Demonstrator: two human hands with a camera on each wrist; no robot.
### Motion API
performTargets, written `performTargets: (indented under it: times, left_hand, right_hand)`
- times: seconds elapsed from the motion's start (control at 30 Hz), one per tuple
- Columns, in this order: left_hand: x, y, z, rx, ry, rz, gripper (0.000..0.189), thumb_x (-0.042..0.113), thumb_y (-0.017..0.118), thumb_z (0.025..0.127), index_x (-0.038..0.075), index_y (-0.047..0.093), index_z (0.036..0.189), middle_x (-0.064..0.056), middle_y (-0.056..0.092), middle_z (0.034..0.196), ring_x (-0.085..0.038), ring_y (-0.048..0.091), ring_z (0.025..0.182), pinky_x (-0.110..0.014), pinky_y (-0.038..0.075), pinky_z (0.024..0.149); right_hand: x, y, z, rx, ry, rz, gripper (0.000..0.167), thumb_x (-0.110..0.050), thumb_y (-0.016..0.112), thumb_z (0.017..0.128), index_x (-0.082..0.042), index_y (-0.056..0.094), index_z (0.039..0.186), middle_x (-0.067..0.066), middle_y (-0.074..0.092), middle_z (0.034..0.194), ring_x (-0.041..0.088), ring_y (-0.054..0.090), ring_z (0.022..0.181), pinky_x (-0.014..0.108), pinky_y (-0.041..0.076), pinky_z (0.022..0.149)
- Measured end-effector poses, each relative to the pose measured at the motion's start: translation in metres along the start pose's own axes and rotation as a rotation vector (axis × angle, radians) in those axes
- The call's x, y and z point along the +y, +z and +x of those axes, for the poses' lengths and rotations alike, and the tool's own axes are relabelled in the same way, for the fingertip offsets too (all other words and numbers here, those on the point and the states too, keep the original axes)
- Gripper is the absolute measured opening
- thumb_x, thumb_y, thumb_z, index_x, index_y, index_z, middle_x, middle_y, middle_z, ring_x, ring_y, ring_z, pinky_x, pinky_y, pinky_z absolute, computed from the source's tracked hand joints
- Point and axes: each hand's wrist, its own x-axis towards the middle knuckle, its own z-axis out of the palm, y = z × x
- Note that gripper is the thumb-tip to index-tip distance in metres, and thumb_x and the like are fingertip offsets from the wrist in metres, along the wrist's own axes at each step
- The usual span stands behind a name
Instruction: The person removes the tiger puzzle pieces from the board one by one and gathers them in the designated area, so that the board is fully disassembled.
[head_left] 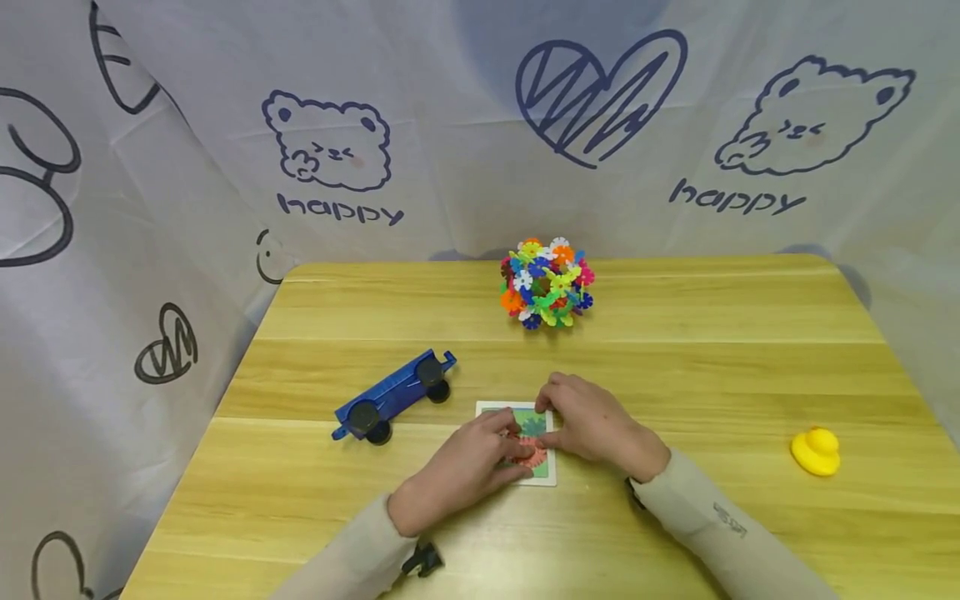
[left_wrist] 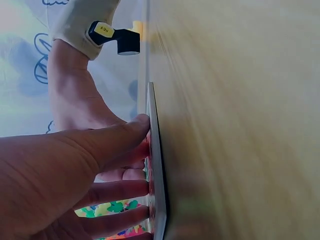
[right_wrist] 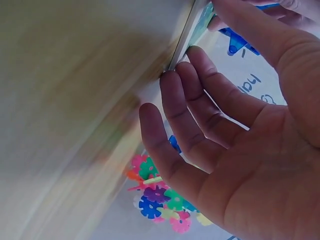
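A small flat picture board (head_left: 542, 481) with a white border, a green ground and a reddish figure lies on the table. The fingertips of my left hand (head_left: 468, 463) rest on its face, the fingers fairly straight and the thumb near its front edge. My right hand (head_left: 596, 419) touches the right side of the board, thumb at the edge and fingers by the far right corner, gently bent. In the left wrist view the board (left_wrist: 156, 170) appears edge-on, flat against the wood. Part of the picture is hidden under my left fingers.
A blue toy wagon (head_left: 393, 396) with black wheels lies to the left of the board. Behind it sits a ball of colourful flower-shaped pieces (head_left: 547, 283). A yellow rubber duck (head_left: 816, 452) is at the far right. A patterned cloth (head_left: 465, 167) hangs behind the wooden table (head_left: 712, 308).
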Motion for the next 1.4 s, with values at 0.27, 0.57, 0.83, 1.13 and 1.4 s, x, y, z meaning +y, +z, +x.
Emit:
performTargets:
  times: [0.27, 0.57, 0.83, 1.13, 1.4]
  left_hand:
    - [0.003, 0.001, -0.001, 0.002, -0.002, 0.007, 0.028, 0.031, 0.081, 0.101, 0.012, 0.085, 0.121, -0.001, 0.069, 0.108, -0.012, 0.058, 0.096, -0.021, 0.055, 0.081]
    - [0.003, -0.002, -0.002, -0.03, -0.007, 0.023, 0.032, 0.033, 0.08, 0.101, 0.014, 0.083, 0.126, 0.0, 0.068, 0.111, -0.012, 0.057, 0.098, -0.022, 0.055, 0.083]
    - [0.003, -0.006, 0.0, -0.04, 0.017, 0.012, 0.029, 0.031, 0.082, 0.101, 0.013, 0.084, 0.124, -0.001, 0.066, 0.108, -0.015, 0.061, 0.099, -0.025, 0.056, 0.085]
    - [0.003, -0.008, 0.004, -0.063, 0.016, 0.022, 0.022, 0.029, 0.081, 0.102, 0.014, 0.086, 0.117, -0.001, 0.066, 0.107, -0.016, 0.059, 0.1, -0.026, 0.054, 0.085]
    - [0.003, -0.01, 0.003, -0.068, 0.0, -0.011, 0.025, 0.029, 0.081, 0.101, 0.014, 0.086, 0.12, -0.001, 0.067, 0.112, -0.019, 0.062, 0.11, -0.03, 0.058, 0.094]
  right_hand:
    - [0.001, -0.001, 0.004, -0.036, -0.022, 0.003, 0.033, -0.023, 0.091, 0.091, -0.007, 0.073, 0.114, 0.003, 0.067, 0.115, 0.021, 0.064, 0.106, 0.044, 0.059, 0.096]
    - [0.0, -0.001, 0.003, -0.029, -0.039, -0.009, 0.034, -0.022, 0.09, 0.093, -0.006, 0.075, 0.118, 0.003, 0.069, 0.117, 0.025, 0.067, 0.111, 0.048, 0.06, 0.101]
    - [-0.003, -0.006, 0.008, -0.074, -0.081, -0.045, 0.033, -0.02, 0.09, 0.092, -0.005, 0.07, 0.115, 0.004, 0.065, 0.115, 0.021, 0.065, 0.105, 0.043, 0.06, 0.095]
    - [-0.006, -0.006, 0.013, -0.16, -0.104, 0.008, 0.016, -0.01, 0.083, 0.095, -0.01, 0.069, 0.104, 0.001, 0.062, 0.11, 0.02, 0.058, 0.105, 0.039, 0.055, 0.094]
    - [-0.003, -0.004, 0.005, -0.025, -0.028, 0.01, 0.036, -0.022, 0.092, 0.09, -0.007, 0.077, 0.119, 0.003, 0.07, 0.117, 0.026, 0.065, 0.115, 0.047, 0.058, 0.104]
